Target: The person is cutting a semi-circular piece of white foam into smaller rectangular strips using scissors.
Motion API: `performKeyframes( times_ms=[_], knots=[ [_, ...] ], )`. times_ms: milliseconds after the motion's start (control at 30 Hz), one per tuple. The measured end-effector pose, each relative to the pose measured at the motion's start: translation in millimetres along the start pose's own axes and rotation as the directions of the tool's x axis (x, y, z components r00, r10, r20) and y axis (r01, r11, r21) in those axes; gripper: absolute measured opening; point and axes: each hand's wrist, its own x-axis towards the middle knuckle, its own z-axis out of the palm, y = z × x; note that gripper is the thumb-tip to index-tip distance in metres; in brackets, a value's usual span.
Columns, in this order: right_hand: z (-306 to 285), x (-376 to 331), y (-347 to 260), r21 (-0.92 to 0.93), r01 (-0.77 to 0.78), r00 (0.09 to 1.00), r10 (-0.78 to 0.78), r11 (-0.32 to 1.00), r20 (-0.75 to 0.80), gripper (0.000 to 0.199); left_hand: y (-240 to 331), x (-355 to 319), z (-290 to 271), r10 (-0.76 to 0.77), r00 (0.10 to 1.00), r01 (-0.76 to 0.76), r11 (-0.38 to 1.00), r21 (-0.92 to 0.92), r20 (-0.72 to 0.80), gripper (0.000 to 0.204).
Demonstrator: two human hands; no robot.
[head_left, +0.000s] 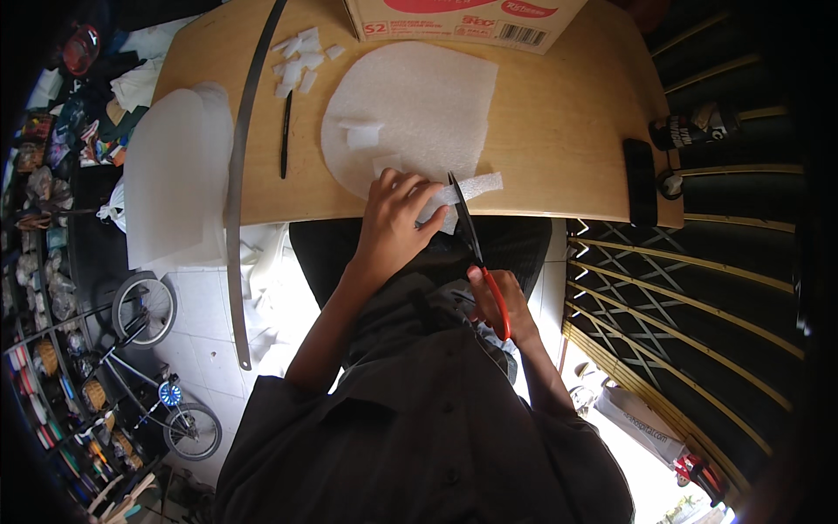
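My right hand [504, 304] grips a pair of scissors [497, 301] with red handles and dark blades. The blades stand apart across a narrow strip of white foam sheet [483, 185], near the table's front edge. My left hand [394, 218] pinches that strip, just left of the blades. Beneath and beyond this hand lies a large white foam sheet [419, 96] with a rounded left side. Small white cut pieces [363, 136] rest on it, beside my left fingers. Part of the strip is hidden under my left hand.
Several small foam pieces [305, 61] and a black pen [285, 135] lie on the wooden table [559, 131]. A long metal ruler [236, 175] and stacked foam sheets [175, 166] are at left. A cardboard box [463, 26] stands behind; a black phone [641, 183] sits right.
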Motion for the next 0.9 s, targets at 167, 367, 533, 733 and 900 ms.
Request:
performKeyframes(
  times_ms=[167,367,533,733,900],
  knots=[
    [0,2,4,-0.006,-0.013,1.0,0.013,1.0,0.015,0.076,-2,3,-3,-0.005,1.0,0.005,1.0,-0.015,-0.015,0.028],
    [1,-1,9,0.123,0.146,0.987,-0.153,0.982,0.056,0.079,-5,6,-6,-0.129,0.983,0.117,0.988,-0.102,-0.127,0.026],
    [-5,-9,6,0.101,0.312,0.941,-0.322,0.945,0.102,0.076,-1,15,-10,-0.226,0.96,0.206,0.97,-0.128,-0.168,0.025],
    [-11,-20,31,0.126,0.289,0.95,-0.301,0.949,0.08,0.073,-24,32,-24,-0.121,0.976,0.17,0.943,0.285,-0.184,0.033],
    [-16,-27,44,0.188,0.263,0.961,-0.274,0.946,0.032,0.07,-5,41,-27,-0.08,0.99,0.115,0.936,0.332,-0.118,0.04]
  ],
)
